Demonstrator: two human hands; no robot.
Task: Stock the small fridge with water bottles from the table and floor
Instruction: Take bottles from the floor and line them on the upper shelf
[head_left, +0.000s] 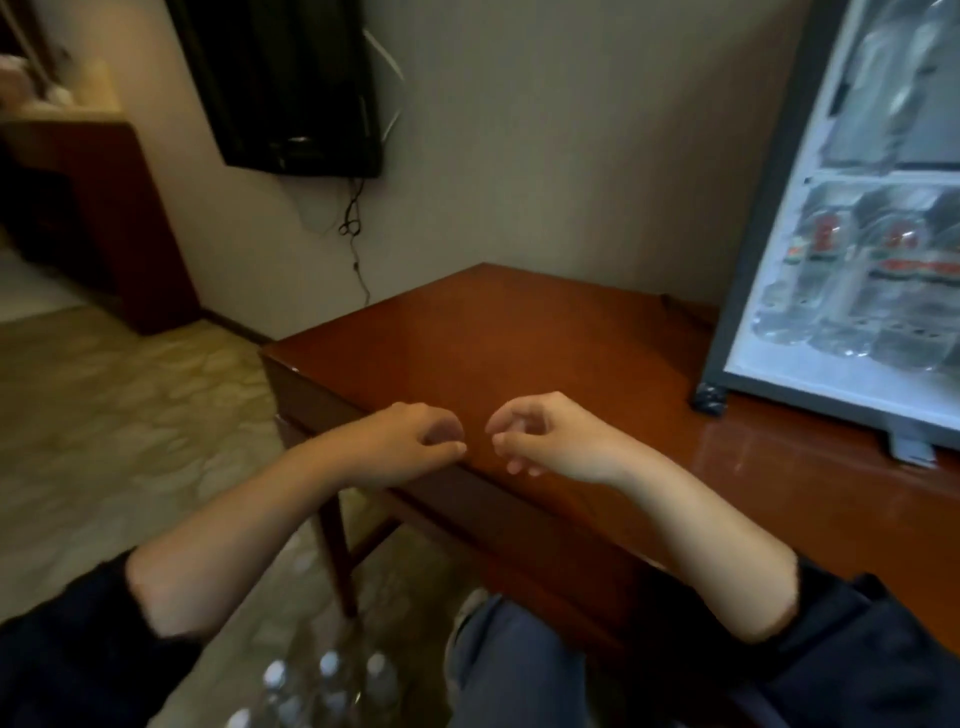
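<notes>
Though glossy, brown table (519, 332) against wall (571, 130)

A black flat-screen television (291, 83) hangs on the plain beige wall (571, 130), with thin white cables (387, 57) showing at its right edge. A thin black power cord (353, 228) drops from its underside, knotted in a small loop partway down. To the left, a dark reddish-brown wooden cabinet (104, 218) stands against the same wall, and pale items (78, 88) on top of it are too blurred to make out.
</notes>
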